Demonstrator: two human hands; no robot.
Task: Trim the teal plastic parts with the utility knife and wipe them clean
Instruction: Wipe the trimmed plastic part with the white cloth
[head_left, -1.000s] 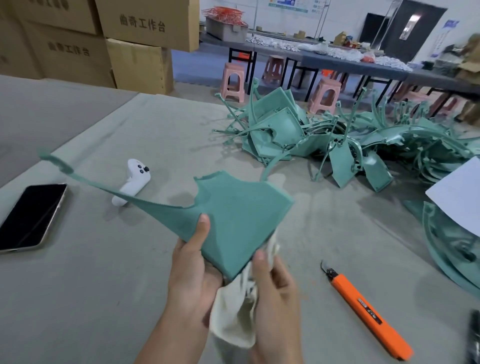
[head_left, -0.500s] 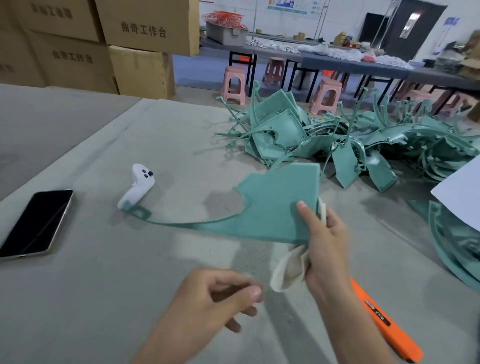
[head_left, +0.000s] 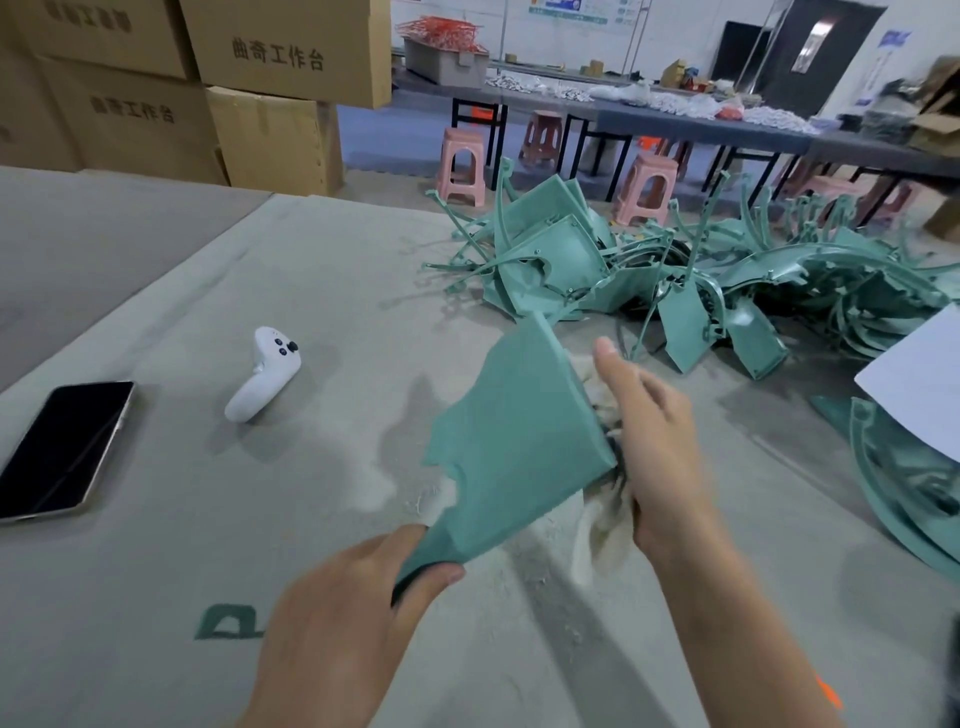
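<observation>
Above the surface (head_left: 156, 571), the teal plastic part (head_left: 519, 441) now tilts upright. Your left hand (head_left: 337, 623), empty a moment ago, pinches its narrow end, and your right hand (head_left: 657, 441) grasps the cloth (head_left: 597, 525) behind it. Wiping looks underway.

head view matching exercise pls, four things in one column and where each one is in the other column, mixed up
Things
1. smartphone
2. white game controller
3. teal plastic part
4. cloth

Places
a. in the right hand, behind the teal plastic part
b. flat on the table, farthest left, screen dark
c. narrow end gripped by the left hand
d. lying on the table between the smartphone and the held part

Pairs: 1-b, 2-d, 3-c, 4-a
</observation>
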